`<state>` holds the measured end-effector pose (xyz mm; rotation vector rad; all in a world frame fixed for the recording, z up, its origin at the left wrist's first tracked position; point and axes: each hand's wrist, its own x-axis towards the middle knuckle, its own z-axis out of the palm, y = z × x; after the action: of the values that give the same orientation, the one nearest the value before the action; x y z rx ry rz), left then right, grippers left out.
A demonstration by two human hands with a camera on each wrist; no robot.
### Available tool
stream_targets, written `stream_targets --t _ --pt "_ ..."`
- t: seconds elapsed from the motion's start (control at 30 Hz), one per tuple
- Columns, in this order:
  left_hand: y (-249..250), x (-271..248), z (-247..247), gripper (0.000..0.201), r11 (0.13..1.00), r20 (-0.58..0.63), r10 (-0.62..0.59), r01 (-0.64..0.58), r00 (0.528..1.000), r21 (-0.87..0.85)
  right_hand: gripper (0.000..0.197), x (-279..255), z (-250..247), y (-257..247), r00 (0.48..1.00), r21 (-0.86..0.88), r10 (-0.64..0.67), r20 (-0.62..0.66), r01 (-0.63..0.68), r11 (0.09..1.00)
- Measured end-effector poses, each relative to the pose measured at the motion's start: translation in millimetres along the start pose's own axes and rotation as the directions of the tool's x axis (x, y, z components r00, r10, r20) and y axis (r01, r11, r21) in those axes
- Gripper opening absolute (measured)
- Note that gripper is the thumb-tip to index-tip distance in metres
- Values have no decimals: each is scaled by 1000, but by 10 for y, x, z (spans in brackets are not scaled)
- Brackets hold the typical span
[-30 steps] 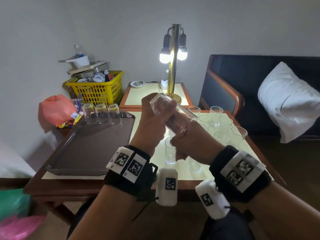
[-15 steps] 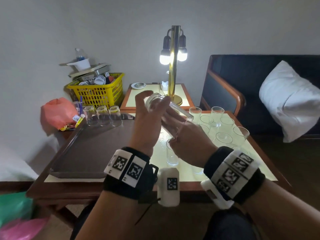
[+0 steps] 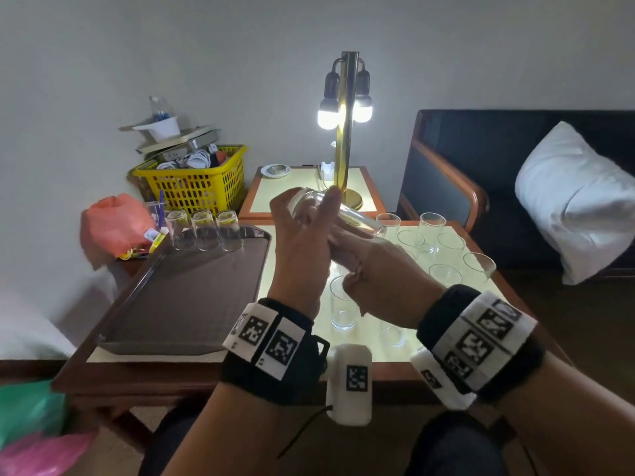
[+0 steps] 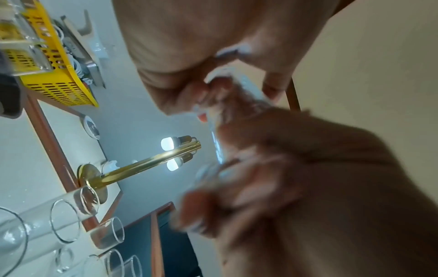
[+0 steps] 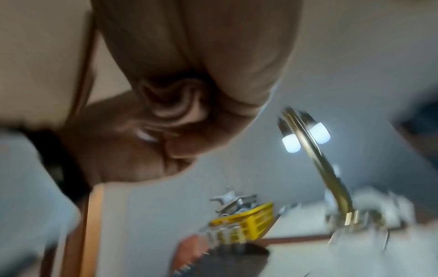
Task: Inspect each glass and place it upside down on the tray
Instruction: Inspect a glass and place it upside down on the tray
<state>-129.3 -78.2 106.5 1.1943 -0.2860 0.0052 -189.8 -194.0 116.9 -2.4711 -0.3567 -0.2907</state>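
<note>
A: Holding position, head view: the glass (image 3: 330, 214) is lifted clear of the surface (image 3: 405, 348), lying nearly on its side, base toward the upper left and open rim toward the right.

B: State of the hands?

A: The left hand (image 3: 302, 245) grips the base end, thumb on one side and fingers on the other, with one finger extended along the wall of the glass. The right hand (image 3: 381, 286) supports the glass from below near the rim end; its fingers reach under the glass and meet the left hand. The right wrist view is blurred, so the exact finger contact on that side probably cannot be confirmed from it.

B: Tray status?

A: The brown tray (image 3: 185, 297) lies on the left half of the surface. Three inverted glasses (image 3: 206, 230) stand in a row along its far edge, just beside one another.

B: Remaining stock?

A: Upright glasses (image 3: 443, 249) are grouped on the right half of the surface, rims up. One more upright glass (image 3: 342, 304) stands directly below the hands.

B: Surroundings?

A: A brass lamp (image 3: 347, 132) with two lit bulbs stands on the side table beyond. A yellow basket (image 3: 196, 183) sits behind the tray, and a white pillow (image 3: 577, 197) lies on the dark sofa at right.
</note>
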Motion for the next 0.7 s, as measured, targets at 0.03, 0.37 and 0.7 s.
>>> stream_targets --t 0.03,0.37,0.7 --pt "-1 1 4 44 1000 -7 -7 7 1000 -9 84 -4 27 1 999 -75 -33 -4 33 997" --pt "-41 -17 13 48 999 40 -16 18 999 -29 69 -82 2 -60 984 572 166 72 -177 801" --pt "-111 -46 23 49 986 -3 1 -2 1000 -165 36 -91 23 -12 960 726 206 192 -280 628"
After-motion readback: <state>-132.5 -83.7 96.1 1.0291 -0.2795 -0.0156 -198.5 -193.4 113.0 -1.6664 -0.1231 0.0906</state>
